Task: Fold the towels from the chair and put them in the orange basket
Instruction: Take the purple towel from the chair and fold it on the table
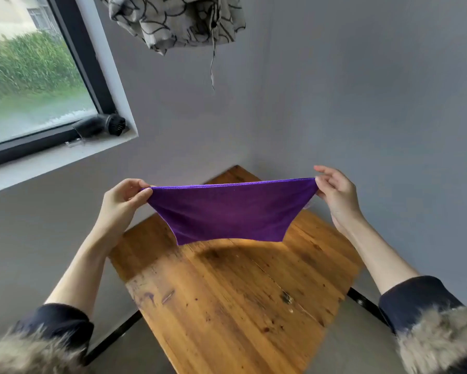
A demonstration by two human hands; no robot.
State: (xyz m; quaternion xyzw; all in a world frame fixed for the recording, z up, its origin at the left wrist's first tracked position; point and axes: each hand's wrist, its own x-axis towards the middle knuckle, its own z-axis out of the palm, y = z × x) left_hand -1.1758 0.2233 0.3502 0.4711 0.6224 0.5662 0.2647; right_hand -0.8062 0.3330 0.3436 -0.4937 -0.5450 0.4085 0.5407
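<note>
A grey-walled corner holds a worn wooden table (227,292) pushed against the walls. At far left a window (24,76) shows greenery, with a dark brush-like object (102,126) on its sill. A patterned curtain (178,20) hangs bunched above. The left hand (124,201) pinches one top corner of a purple towel (227,211), stretched in the air above the table; the right hand (334,193) pinches the other corner, spare fingers loosely spread. Dark, fur-trimmed sleeves (415,300) frame the lower corners.
</note>
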